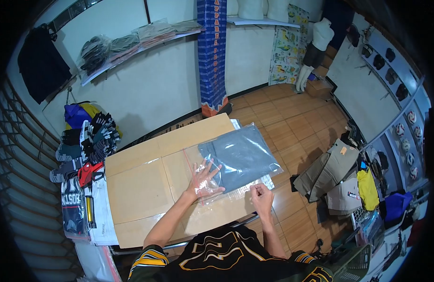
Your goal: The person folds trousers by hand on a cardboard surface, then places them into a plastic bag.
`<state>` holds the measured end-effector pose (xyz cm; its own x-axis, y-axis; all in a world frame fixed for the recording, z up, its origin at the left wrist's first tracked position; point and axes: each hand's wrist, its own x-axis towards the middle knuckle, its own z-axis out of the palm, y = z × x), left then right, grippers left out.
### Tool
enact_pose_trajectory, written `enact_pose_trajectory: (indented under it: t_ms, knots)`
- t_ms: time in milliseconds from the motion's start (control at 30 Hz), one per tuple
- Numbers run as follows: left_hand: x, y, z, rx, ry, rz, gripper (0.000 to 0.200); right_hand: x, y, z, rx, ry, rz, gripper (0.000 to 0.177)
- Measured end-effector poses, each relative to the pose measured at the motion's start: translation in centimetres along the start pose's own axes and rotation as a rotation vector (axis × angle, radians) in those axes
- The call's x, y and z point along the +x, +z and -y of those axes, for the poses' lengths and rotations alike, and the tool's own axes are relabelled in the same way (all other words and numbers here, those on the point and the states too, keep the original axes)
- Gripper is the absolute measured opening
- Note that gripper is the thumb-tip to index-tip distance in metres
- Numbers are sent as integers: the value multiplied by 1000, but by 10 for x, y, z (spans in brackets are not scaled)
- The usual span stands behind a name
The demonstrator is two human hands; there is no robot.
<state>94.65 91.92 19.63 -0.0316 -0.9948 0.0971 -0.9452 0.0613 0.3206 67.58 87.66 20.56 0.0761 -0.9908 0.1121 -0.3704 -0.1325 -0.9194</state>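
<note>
A folded grey-blue garment (242, 155) lies inside a clear plastic bag (191, 162) on a flattened cardboard sheet (137, 188). My left hand (205, 181) rests flat on the bag's left part with its fingers spread, partly over the garment's left edge. Close to the bag's near right edge, my right hand (262, 196) is closed, fingers curled together. Whatever is between those fingers, if anything, is hidden. Beneath the bag's near right side, another shiny plastic sheet (266, 181) shows.
Left of the cardboard are piled socks (97, 136), a red tape dispenser (90, 174), a yellow-and-black cutter (90, 211) and a packed dark jersey (73, 211). Folded khaki trousers (327, 169) and a yellow garment (367, 188) lie at right. A blue pillar (212, 56) stands behind.
</note>
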Motion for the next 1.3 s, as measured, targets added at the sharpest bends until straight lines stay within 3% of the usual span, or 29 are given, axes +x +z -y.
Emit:
enact_pose_trajectory:
  t_ms: [200,267,400,467,500,600,633,733,1067,1300]
  knots:
    - [-15,-6,-3,-159,-48,-57,105,64,-26,-10,-112,-130,-56,23]
    - [-30,-4,-4,-209,-140,-172,96,95,-32,-14,-393,-406,-236,35]
    - [-59,-3,-8,-79,-308,-198,79,164,-38,-48,-549,-376,-156,54]
    - [-70,0,-9,-81,-338,-308,64,205,-37,-58,-1,200,336,66]
    - [-74,1,-11,-81,-355,-311,64,213,-40,-42,279,430,476,65]
    - [-77,1,-14,-91,-425,-338,62,237,-27,-50,331,506,680,54]
    - [-77,1,-14,-103,-433,-351,60,239,-20,-51,346,498,698,43]
    - [-76,1,-15,-109,-453,-363,58,241,-13,-47,343,586,739,34]
    - [-77,4,-13,-136,-480,-370,58,248,-14,-43,308,460,703,21]
    - [-73,3,-19,-160,-515,-390,57,289,-77,-18,259,282,562,22]
